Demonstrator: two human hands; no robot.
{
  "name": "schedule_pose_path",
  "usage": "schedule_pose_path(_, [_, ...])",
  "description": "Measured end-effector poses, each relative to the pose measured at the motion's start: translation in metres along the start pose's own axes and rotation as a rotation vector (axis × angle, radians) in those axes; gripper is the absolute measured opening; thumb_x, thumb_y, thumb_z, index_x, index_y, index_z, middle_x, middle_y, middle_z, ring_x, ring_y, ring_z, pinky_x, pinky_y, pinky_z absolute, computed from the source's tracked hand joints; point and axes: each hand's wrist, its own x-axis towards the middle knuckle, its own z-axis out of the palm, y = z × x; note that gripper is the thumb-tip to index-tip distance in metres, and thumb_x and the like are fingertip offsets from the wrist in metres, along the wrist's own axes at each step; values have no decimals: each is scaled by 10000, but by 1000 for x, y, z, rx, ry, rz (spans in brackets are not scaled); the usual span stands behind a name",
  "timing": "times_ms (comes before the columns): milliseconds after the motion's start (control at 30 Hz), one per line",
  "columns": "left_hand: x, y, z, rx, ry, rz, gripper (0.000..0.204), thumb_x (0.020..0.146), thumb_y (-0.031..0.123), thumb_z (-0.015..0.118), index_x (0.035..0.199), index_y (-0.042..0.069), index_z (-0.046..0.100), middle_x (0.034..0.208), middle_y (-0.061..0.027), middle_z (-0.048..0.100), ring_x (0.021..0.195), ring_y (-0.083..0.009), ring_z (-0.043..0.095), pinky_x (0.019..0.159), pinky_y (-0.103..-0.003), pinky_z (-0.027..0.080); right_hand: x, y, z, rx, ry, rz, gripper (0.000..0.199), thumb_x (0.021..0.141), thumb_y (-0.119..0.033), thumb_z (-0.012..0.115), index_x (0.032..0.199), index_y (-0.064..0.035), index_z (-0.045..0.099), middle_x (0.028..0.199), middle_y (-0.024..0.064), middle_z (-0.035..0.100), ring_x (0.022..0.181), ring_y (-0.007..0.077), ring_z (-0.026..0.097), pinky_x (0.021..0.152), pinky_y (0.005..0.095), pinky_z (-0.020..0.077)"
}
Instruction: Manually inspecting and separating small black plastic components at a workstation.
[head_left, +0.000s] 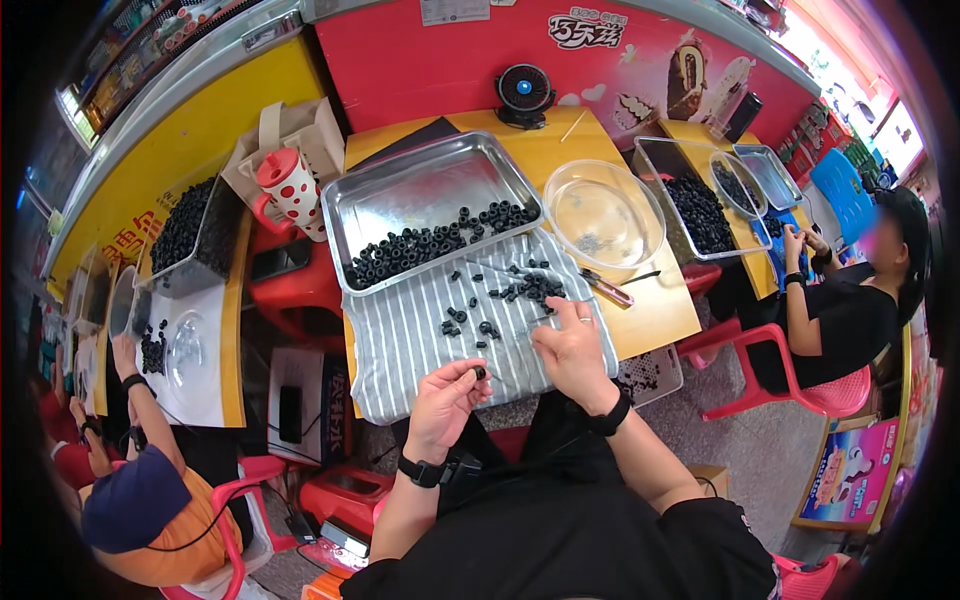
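Note:
Between thumb and fingertips, my left hand (446, 400) pinches a small black ring-shaped part (479, 373) above the cloth's near edge. My right hand (572, 350) reaches over the striped cloth (400, 345), its index finger stretched to the edge of a loose pile of black parts (525, 287); thumb and finger are apart and no part shows between them. A few more black parts lie scattered on the cloth, some with a visible hole. Behind, a metal tray (410, 195) resting partly on the cloth holds many of the same parts along its near side.
A round clear plastic bowl (604, 178) stands right of the tray, with a utility knife (607, 288) before it. A small fan (525, 95) and a spotted cup (292, 190) stand farther back. Other people sit at tables left and right, beside bins of black parts (697, 213).

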Motion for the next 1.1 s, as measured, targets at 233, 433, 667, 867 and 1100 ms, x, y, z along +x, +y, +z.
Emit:
schedule_pose_path(233, [3, -3, -4, -11, 10, 4, 243, 970, 82, 579, 1183, -25, 621, 1027, -122, 676, 884, -201, 660, 785, -300, 531, 5, 2, 1, -45, -48, -89, 83, 717, -75, 692, 794, -102, 711, 1247, 200, 569, 1144, 382, 504, 920, 474, 411])
schedule_pose_path(433, [3, -6, -7, -17, 0, 40, 244, 972, 72, 577, 1185, -36, 623, 1031, -131, 683, 885, -203, 671, 799, -306, 538, 11, -2, -3, -121, -102, -205, 88, 729, -69, 622, 813, -60, 645, 1267, 190, 560, 1161, 371, 510, 860, 467, 418])
schedule_pose_path(667, [5, -6, -7, -46, -22, 35, 259, 970, 62, 577, 1201, -48, 614, 1031, -133, 690, 881, -200, 676, 812, -307, 545, 3, -27, -4, 645, -74, 78, 125, 785, 88, 643, 874, 2, 623, 847, 120, 612, 793, 274, 609, 662, 322, 466])
schedule_pose_path(867, [3, -5, -10, -58, -27, 21, 252, 966, 39, 576, 1197, -51, 617, 1045, -124, 692, 901, -182, 673, 815, -301, 550, 0, -56, 8, 861, -204, 102, 66, 801, 58, 674, 841, 14, 646, 777, 96, 612, 709, 179, 640, 599, 292, 484])
schedule_pose_path(1100, [0, -4, -10, -44, -87, 16, 246, 958, 36, 590, 1184, -56, 625, 1053, -127, 692, 904, -172, 673, 825, -303, 553, -5, -58, 19, 947, -248, 207, 108, 792, 29, 733, 794, 20, 625, 715, 62, 634, 663, 109, 652, 573, 242, 495])
